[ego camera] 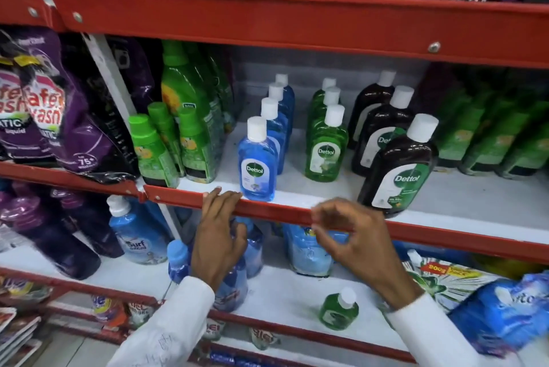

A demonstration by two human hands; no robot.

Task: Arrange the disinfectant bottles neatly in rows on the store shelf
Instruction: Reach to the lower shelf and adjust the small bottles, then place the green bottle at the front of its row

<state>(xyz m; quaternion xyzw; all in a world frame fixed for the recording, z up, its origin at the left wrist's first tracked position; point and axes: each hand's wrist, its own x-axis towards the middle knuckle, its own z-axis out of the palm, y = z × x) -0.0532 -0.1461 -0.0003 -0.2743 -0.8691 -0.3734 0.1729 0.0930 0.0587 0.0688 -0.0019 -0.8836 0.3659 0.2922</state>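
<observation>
On the white middle shelf (445,197) stand three rows of disinfectant bottles with white caps, each running front to back: a blue row (258,158), a green row (325,148) and a dark brown row (398,167). One small green bottle (338,310) stands alone on the shelf below. My left hand (218,233) rests its fingertips on the red shelf lip (276,210), just left of the front blue bottle, holding nothing. My right hand (356,241) hovers in front of the lip with its fingers loosely curled and empty.
Green detergent bottles (154,146) crowd the left of the middle shelf, purple pouches (44,117) beyond them. More green packs (490,134) fill the right. Blue detergent bottles and pouches (139,236) sit on the lower shelf beneath my hands. The red upper shelf edge (267,22) hangs above.
</observation>
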